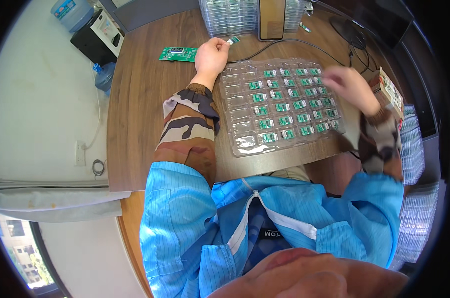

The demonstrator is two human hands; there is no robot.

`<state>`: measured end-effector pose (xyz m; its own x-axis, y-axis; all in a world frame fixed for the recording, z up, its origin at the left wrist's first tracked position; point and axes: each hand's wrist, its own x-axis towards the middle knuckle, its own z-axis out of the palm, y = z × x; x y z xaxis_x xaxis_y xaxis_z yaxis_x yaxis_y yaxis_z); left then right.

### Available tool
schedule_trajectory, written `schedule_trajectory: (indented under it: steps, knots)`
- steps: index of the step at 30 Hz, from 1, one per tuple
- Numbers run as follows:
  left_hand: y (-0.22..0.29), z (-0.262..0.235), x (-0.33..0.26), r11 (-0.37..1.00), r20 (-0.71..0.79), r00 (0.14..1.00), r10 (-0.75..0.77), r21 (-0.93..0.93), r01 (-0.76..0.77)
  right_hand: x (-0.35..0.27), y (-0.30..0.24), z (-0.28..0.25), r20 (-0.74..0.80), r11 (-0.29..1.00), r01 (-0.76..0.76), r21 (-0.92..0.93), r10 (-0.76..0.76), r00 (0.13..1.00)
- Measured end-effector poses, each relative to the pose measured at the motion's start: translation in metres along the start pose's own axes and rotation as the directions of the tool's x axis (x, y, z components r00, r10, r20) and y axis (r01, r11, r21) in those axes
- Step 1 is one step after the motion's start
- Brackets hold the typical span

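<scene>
Green little circuit board (233, 39) being pinched in the left hand (211, 55) at the far side of the bench (135, 99) — just beyond the clear plastic tray (245, 139). Right hand (348, 85) blurring over the tray's filled pockets — grip impossible to tell.

My left hand (211, 55) pinches a small green circuit board (233, 39), matt with tiny metal glints. Under my right hand (351, 85) lies a tray (245, 144) of clear, glossy, crinkled plastic. The table (140, 124) is smooth brown wood with a dull grain. My sleeves are soft camouflage cloth beneath a thin, slightly shiny blue coat. Far off, a black rubbery cable (284, 42) curls.
</scene>
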<state>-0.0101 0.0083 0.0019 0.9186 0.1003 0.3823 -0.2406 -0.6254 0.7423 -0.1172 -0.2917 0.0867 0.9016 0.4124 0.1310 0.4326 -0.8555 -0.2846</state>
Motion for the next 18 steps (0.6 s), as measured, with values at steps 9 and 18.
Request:
schedule_trajectory:
  steps: [9,18]
  knots:
    - [-0.004,0.000,0.004,1.000,0.014,1.000,-0.011,0.011,0.011,-0.167,0.038,-0.012,-0.234,0.535,-0.487,-0.691,0.472,0.850]
    - [0.000,0.006,0.003,1.000,0.024,1.000,0.010,-0.007,-0.010,-0.185,0.080,0.017,-0.206,0.482,-0.482,-0.732,0.517,0.831]
